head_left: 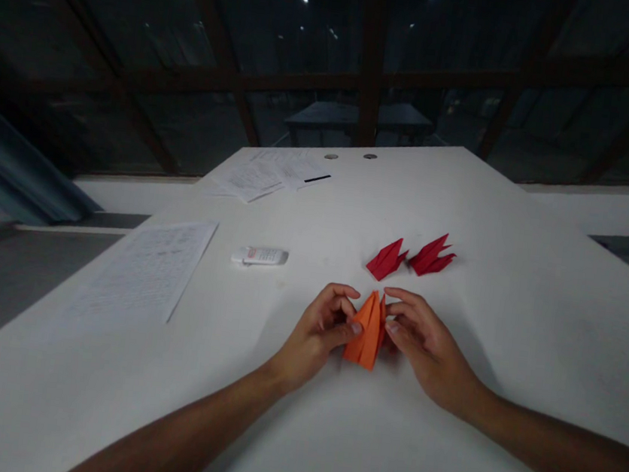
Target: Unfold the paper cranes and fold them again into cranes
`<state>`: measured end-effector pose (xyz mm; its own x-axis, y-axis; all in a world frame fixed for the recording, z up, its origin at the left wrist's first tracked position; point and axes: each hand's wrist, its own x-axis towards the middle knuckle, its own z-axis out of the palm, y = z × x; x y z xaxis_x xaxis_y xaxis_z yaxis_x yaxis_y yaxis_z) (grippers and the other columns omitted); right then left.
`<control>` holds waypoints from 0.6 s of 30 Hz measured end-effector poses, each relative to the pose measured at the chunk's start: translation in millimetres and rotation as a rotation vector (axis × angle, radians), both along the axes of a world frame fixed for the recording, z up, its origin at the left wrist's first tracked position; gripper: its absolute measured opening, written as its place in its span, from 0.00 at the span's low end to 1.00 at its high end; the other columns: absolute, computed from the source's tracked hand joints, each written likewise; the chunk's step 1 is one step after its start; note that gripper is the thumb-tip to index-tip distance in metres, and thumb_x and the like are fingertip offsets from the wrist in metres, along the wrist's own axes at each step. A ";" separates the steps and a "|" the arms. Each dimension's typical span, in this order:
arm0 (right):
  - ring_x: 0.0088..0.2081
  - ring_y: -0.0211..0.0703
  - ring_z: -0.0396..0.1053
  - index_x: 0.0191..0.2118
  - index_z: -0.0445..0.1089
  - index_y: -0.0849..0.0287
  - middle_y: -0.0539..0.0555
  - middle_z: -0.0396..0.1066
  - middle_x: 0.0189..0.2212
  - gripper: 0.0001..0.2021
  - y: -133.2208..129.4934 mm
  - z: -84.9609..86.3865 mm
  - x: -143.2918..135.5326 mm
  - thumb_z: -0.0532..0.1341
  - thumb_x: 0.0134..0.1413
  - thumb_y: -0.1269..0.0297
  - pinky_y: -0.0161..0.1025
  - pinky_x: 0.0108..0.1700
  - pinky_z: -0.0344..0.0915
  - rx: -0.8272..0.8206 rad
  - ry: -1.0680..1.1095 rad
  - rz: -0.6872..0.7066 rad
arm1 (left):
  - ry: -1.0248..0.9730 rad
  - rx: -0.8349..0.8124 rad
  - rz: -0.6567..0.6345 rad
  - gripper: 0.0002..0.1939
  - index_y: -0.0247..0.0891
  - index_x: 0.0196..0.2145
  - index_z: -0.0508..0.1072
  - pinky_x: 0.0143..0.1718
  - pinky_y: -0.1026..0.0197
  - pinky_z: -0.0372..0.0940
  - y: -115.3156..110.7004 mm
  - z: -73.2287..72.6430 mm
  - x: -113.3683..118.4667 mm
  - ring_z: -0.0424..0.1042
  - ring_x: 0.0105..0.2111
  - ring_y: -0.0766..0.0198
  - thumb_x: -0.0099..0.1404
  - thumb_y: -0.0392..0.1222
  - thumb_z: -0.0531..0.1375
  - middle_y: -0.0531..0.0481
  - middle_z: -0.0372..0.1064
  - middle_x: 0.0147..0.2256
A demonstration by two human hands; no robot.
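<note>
Between my two hands is an orange folded paper piece (365,331), creased lengthwise and narrowing to points at its far end. My left hand (319,335) pinches its left side, the thumb lying on the orange face. On the other side, my right hand (431,349) has thumb and fingertips at the paper's right edge, gripping a darker fold there. Just beyond the hands lie two red folded paper pieces with pointed tips, one on the left (387,259) and one on the right (432,256).
A white remote control (260,255) lies on the white table (296,446), left of my hands. Written sheets (143,269) are at the left edge, with more papers (265,173) farther back. Two round grommets sit near the far edge. Dark windows stand behind.
</note>
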<state>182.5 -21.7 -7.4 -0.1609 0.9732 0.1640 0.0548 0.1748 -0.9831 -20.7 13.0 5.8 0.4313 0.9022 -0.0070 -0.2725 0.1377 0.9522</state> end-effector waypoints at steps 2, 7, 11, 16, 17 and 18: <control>0.44 0.43 0.73 0.61 0.63 0.48 0.54 0.72 0.47 0.18 2.3 -1.1 0.6 0.60 0.68 0.57 0.39 0.43 0.71 -0.003 0.029 0.009 | -0.014 -0.013 -0.034 0.20 0.43 0.47 0.70 0.34 0.65 0.61 1.9 -0.8 -1.4 0.66 0.30 0.69 0.59 0.37 0.70 0.56 0.65 0.32; 0.42 0.41 0.74 0.58 0.66 0.49 0.53 0.73 0.45 0.16 7.3 2.5 3.4 0.61 0.67 0.61 0.38 0.42 0.72 -0.021 0.076 0.053 | -0.007 -0.041 -0.127 0.20 0.44 0.49 0.71 0.34 0.64 0.61 5.1 0.4 -4.1 0.68 0.32 0.67 0.60 0.38 0.70 0.54 0.67 0.33; 0.41 0.41 0.74 0.54 0.69 0.51 0.53 0.75 0.43 0.12 10.6 8.8 7.8 0.61 0.67 0.62 0.39 0.42 0.73 -0.015 0.082 0.082 | -0.016 -0.062 -0.166 0.21 0.44 0.50 0.71 0.34 0.63 0.61 5.4 2.6 -4.8 0.69 0.33 0.65 0.60 0.38 0.69 0.53 0.68 0.33; 0.41 0.42 0.74 0.47 0.71 0.53 0.53 0.75 0.41 0.08 14.8 7.4 11.7 0.64 0.64 0.62 0.40 0.42 0.72 -0.023 0.084 0.074 | -0.027 -0.058 -0.188 0.21 0.43 0.51 0.72 0.33 0.64 0.59 6.2 2.2 -5.5 0.68 0.32 0.67 0.61 0.37 0.69 0.53 0.67 0.33; 0.40 0.42 0.74 0.45 0.71 0.54 0.52 0.75 0.40 0.07 15.6 6.1 12.0 0.64 0.63 0.62 0.40 0.43 0.72 -0.027 0.093 0.078 | -0.024 -0.053 -0.193 0.20 0.43 0.51 0.72 0.33 0.64 0.59 6.4 2.0 -5.7 0.68 0.31 0.67 0.61 0.37 0.69 0.53 0.66 0.33; 0.39 0.42 0.74 0.44 0.71 0.54 0.52 0.75 0.39 0.06 16.4 5.0 12.2 0.65 0.63 0.62 0.41 0.43 0.72 -0.034 0.100 0.083 | -0.021 -0.048 -0.197 0.20 0.43 0.51 0.72 0.32 0.65 0.59 6.7 2.0 -5.9 0.67 0.31 0.68 0.62 0.37 0.68 0.53 0.66 0.33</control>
